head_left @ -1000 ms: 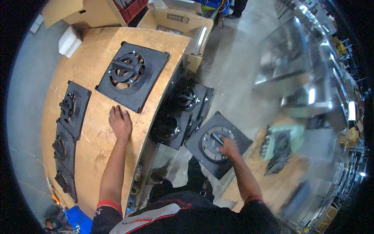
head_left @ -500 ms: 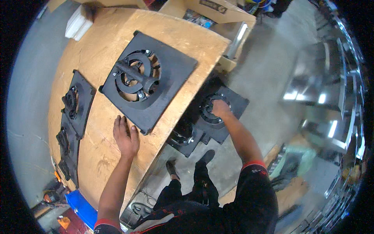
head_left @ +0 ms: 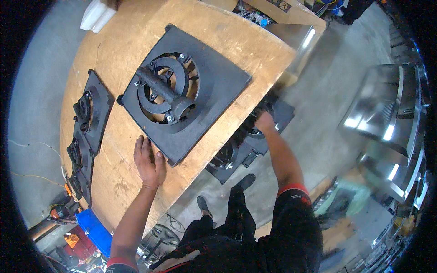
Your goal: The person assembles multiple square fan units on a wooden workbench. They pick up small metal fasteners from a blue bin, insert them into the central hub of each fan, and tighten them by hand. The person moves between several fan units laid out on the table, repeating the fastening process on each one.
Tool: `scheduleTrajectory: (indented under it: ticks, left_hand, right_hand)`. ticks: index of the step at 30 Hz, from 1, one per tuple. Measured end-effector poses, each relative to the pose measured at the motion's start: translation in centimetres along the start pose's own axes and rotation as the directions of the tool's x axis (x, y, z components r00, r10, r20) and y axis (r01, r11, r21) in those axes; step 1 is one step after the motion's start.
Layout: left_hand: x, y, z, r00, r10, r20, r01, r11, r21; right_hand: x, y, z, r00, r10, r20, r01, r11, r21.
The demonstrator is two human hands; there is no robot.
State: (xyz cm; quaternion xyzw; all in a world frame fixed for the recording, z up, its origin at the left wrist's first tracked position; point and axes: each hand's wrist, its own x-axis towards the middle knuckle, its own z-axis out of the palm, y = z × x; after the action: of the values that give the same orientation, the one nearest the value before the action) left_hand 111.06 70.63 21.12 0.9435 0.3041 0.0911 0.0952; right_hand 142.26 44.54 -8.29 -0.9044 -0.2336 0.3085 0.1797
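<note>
My left hand (head_left: 149,161) lies flat on the wooden tabletop (head_left: 114,54), fingers apart, touching the near corner of a large black cast-iron square plate (head_left: 214,86) with a round burner ring and a pipe across it. My right hand (head_left: 264,122) reaches down beside the table's edge onto a stack of similar black plates (head_left: 236,152) on the concrete floor. Its fingers are blurred and partly hidden against the top plate, so its grip does not show.
Several smaller black burner plates (head_left: 88,118) lie along the table's left edge. A white container (head_left: 95,16) sits at the far left corner. Cardboard boxes (head_left: 282,7) stand beyond the table. Shiny steel units (head_left: 387,109) line the right. A blue box (head_left: 93,230) sits below left.
The view has closed in on the table. My right hand has moved from a plate further right to the stack beside the table edge. My left hand stays flat on the wood.
</note>
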Motion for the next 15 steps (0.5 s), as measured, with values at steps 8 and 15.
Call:
scheduleTrajectory:
  ticks: [8, 15]
  left_hand:
    - [-0.2, -0.1, 0.3, 1.000, -0.023, 0.015, 0.023, 1.000, 0.000]
    - [-0.8, 0.5, -1.5, 0.997, -0.071, 0.009, 0.072, 0.995, -0.062]
  right_hand:
    - [-1.3, -4.1, 3.6, 0.815, -0.142, -0.562, 0.420, 0.812, 0.405]
    - [-16.3, -6.2, 7.2, 0.905, 0.056, -0.422, 0.107, 0.929, 0.353]
